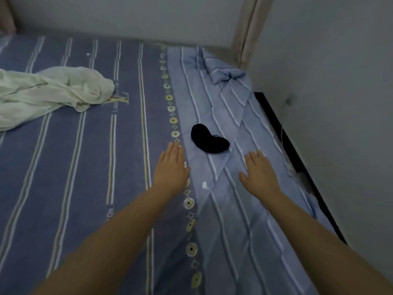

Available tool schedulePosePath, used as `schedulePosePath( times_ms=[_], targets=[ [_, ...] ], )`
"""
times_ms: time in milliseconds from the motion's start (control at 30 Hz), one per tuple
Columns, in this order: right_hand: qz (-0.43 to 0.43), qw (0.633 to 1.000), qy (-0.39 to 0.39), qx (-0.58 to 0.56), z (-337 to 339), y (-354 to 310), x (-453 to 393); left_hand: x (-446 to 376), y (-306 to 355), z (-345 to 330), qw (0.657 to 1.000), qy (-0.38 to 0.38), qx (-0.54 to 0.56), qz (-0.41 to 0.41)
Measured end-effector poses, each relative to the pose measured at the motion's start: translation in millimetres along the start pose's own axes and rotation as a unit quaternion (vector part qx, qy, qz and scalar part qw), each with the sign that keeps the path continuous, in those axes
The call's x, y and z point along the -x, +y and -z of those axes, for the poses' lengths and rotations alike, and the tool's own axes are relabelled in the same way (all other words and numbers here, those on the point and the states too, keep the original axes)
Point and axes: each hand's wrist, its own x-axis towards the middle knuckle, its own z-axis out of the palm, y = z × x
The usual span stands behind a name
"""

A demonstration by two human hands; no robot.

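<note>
A blue striped bed sheet [85, 167] covers the bed, with a lighter blue striped part [229, 209] along its right side. My left hand [171, 167] lies flat, fingers straight, on the row of flower marks where the two parts meet. My right hand [260, 173] lies flat on the lighter part, fingers spread. A small black eye mask [209, 139] lies on the sheet just beyond and between both hands, touching neither.
A crumpled white cloth [53, 92] lies at the bed's far left. The lighter fabric is bunched into a fold [227, 75] at the far right corner. A wall [340, 103] runs close along the right side, with a dark bed edge [293, 150] below it.
</note>
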Motion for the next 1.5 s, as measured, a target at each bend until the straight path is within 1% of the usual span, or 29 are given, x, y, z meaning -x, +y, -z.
schedulePosePath(
  times_ms=[100, 167, 200, 233, 300, 367, 400, 467, 500, 567, 633, 700, 767, 800, 833, 900, 933, 1000, 1067, 1133, 1233, 1267, 1300, 1333, 1367, 1400, 1433, 1467, 1500],
  targets=[
    [0.055, 0.998, -0.012, -0.015, -39.1, 26.2, -62.2, -60.9, 6.1, -49.5, 0.998, -0.043, 0.013, 0.048],
    [0.073, 0.996, -0.039, -0.030, -64.5, 37.3, -99.0, -90.2, 2.7, -82.2, 0.996, -0.060, 0.013, 0.068],
    [0.093, 0.995, -0.039, -0.010, -82.8, 45.1, -118.5, -102.4, -0.1, -101.0, 0.995, -0.064, 0.019, 0.080],
    [0.102, 0.993, -0.058, 0.000, -101.1, 52.9, -137.3, -112.9, -2.9, -119.2, 0.993, -0.068, 0.022, 0.095],
    [0.102, 0.991, -0.082, 0.028, -135.9, 61.8, -170.4, -127.0, -12.3, -157.2, 0.988, -0.082, 0.036, 0.126],
    [0.097, 0.990, -0.087, 0.048, -162.1, 63.7, -193.9, -132.0, -20.1, -189.3, 0.985, -0.085, 0.052, 0.144],
    [0.097, 0.990, -0.089, 0.052, -174.6, 64.0, -203.5, -132.2, -23.1, -203.9, 0.985, -0.072, 0.056, 0.149],
    [0.102, 0.991, -0.082, 0.033, -194.8, 68.2, -217.0, -130.5, -27.1, -223.6, 0.987, -0.014, 0.056, 0.152],
    [0.110, 0.992, -0.062, 0.013, -199.9, 71.5, -221.7, -129.9, -28.3, -226.9, 0.987, 0.010, 0.055, 0.147],
    [0.135, 0.990, -0.014, -0.029, -204.5, 80.3, -228.0, -129.6, -29.7, -229.8, 0.988, 0.023, 0.057, 0.139],
    [0.181, 0.980, 0.022, -0.076, -197.6, 88.1, -229.9, -130.3, -28.0, -225.5, 0.987, 0.026, 0.061, 0.147],
    [0.256, 0.958, 0.032, -0.124, -182.5, 91.1, -220.3, -131.1, -19.1, -214.0, 0.979, 0.047, 0.110, 0.167],
    [0.309, 0.939, -0.014, -0.150, -165.6, 91.8, -202.7, -129.7, -0.9, -193.9, 0.958, 0.085, 0.224, 0.158],
    [0.327, 0.931, -0.036, -0.161, -157.6, 91.6, -192.4, -127.7, 10.7, -183.3, 0.948, 0.090, 0.271, 0.138],
    [0.338, 0.924, -0.056, -0.168, -150.8, 90.6, -182.4, -125.7, 21.3, -175.7, 0.947, 0.077, 0.292, 0.112],
    [0.351, 0.914, -0.072, -0.191, -138.3, 88.0, -164.1, -120.2, 37.4, -162.7, 0.956, 0.060, 0.277, 0.073],
    [0.351, 0.911, -0.072, -0.206, -134.6, 85.7, -157.6, -118.3, 40.7, -155.7, 0.956, 0.075, 0.270, 0.082],
    [0.334, 0.913, -0.087, -0.218, -125.3, 84.7, -149.5, -111.0, 45.8, -135.6, 0.946, 0.096, 0.284, 0.121],
    [0.308, 0.921, -0.147, -0.187, -107.0, 89.7, -142.7, -99.2, 52.2, -110.8, 0.937, 0.097, 0.304, 0.143],
    [0.292, 0.918, -0.166, -0.213, -79.2, 98.3, -134.9, -85.4, 59.0, -81.1, 0.922, 0.099, 0.334, 0.169],
    [0.254, 0.910, -0.133, -0.299, -25.7, 107.0, -128.9, -66.1, 67.7, -25.3, 0.885, 0.121, 0.409, 0.189],
    [0.227, 0.907, -0.114, -0.336, -6.6, 108.2, -127.4, -59.6, 70.0, -4.8, 0.873, 0.111, 0.437, 0.186],
    [0.196, 0.894, -0.095, -0.392, 13.8, 108.5, -126.4, -55.1, 72.9, 16.8, 0.864, 0.083, 0.464, 0.176],
    [0.164, 0.865, -0.093, -0.465, 34.1, 107.4, -125.8, -52.2, 75.8, 35.6, 0.864, 0.039, 0.474, 0.163],
    [0.144, 0.832, -0.098, -0.526, 56.3, 106.1, -125.4, -49.4, 80.3, 56.5, 0.882, -0.006, 0.448, 0.143],
    [0.142, 0.806, -0.104, -0.565, 77.8, 103.2, -123.0, -47.2, 86.5, 77.4, 0.914, -0.043, 0.386, 0.116],
    [0.159, 0.793, -0.113, -0.577, 97.4, 100.4, -120.2, -46.3, 93.8, 97.4, 0.941, -0.069, 0.319, 0.087],
    [0.185, 0.791, -0.121, -0.570, 118.3, 95.5, -116.1, -45.8, 103.7, 118.3, 0.959, -0.082, 0.263, 0.061],
    [0.208, 0.799, -0.131, -0.548, 134.6, 92.0, -112.2, -45.5, 112.1, 134.6, 0.968, -0.087, 0.232, 0.039]
  ],
)
